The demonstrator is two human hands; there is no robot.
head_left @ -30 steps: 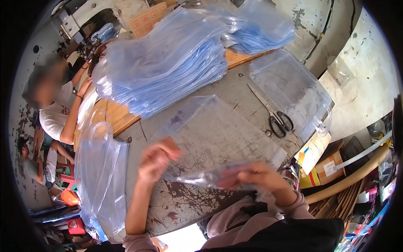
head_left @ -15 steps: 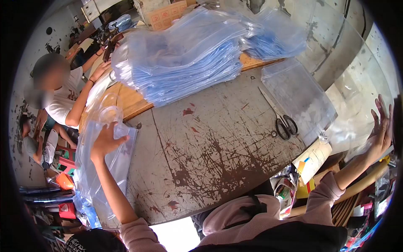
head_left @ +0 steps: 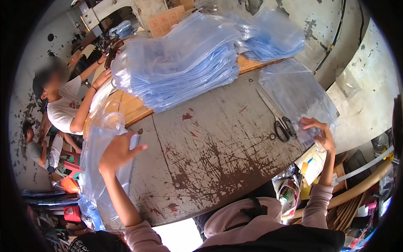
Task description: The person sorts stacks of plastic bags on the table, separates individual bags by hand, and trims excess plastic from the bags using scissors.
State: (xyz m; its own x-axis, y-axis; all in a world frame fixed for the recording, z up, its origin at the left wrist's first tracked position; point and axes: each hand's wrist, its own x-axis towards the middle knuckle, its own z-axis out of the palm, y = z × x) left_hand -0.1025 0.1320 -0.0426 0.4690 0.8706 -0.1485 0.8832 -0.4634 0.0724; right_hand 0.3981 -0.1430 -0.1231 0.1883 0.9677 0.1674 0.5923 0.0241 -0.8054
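My left hand [head_left: 119, 152] is over the clear plastic bags [head_left: 98, 176] with looped handles at the table's left side, fingers apart and holding nothing. At the right edge, my right hand [head_left: 320, 133] reaches onto the near end of the flat clear bags [head_left: 294, 90], thumb and fingers apart. Black-handled scissors [head_left: 275, 116] lie just left of those bags, blades pointing away from me. A thick stack of bluish clear plastic [head_left: 184, 67] lies across the back of the table.
The scratched grey table [head_left: 201, 147] has a wooden strip [head_left: 136, 107] behind it. A person [head_left: 63, 98] works at the far left, another [head_left: 35, 145] sits farther off. A carton [head_left: 166, 21] stands at the back; a cardboard box, papers and tubes crowd the lower right.
The clear sheet from the table middle is gone from there. My right hand swung far out to the right, then came back to the right-hand bags. My left hand moved left over the handled bags.
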